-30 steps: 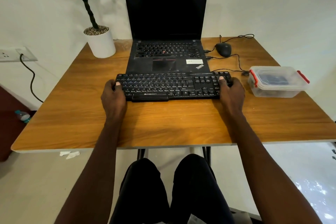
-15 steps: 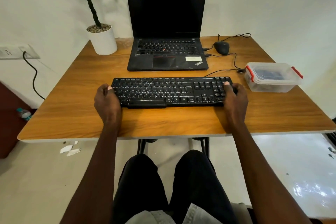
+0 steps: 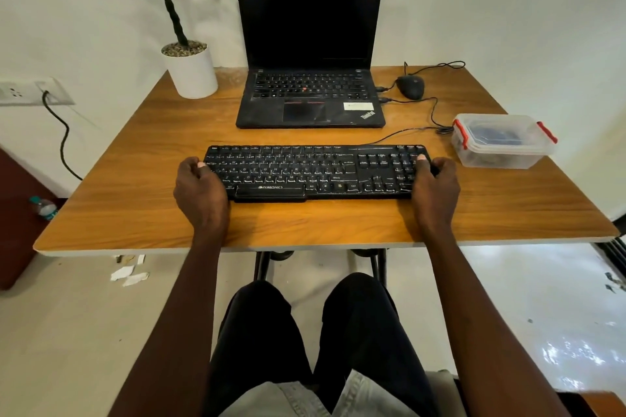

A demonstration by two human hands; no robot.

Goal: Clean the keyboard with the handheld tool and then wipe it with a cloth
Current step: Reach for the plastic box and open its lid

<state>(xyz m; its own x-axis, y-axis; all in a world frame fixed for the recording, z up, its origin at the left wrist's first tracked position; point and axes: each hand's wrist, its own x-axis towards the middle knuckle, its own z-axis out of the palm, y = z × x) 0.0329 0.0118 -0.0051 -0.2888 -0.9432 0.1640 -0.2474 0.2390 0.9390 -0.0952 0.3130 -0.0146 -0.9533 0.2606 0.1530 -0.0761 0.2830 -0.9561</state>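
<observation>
As I look down from the head camera, a black keyboard (image 3: 316,173) lies flat across the middle of a wooden table (image 3: 135,206), just in front of an open laptop (image 3: 310,78) with a dark screen. My left hand (image 3: 200,189) grips the keyboard's left end and my right hand (image 3: 435,188) grips its right end, each thumb curled over the top of the keys. A clear lidded box (image 3: 503,140) with red clips sits to the right, a mouse (image 3: 410,86) behind it, and a potted plant (image 3: 188,68) at far left.

Keyboard (image 3: 316,173) before laptop (image 3: 310,96) — container (image 3: 503,140) right (plant (image 3: 188,68) left)
</observation>
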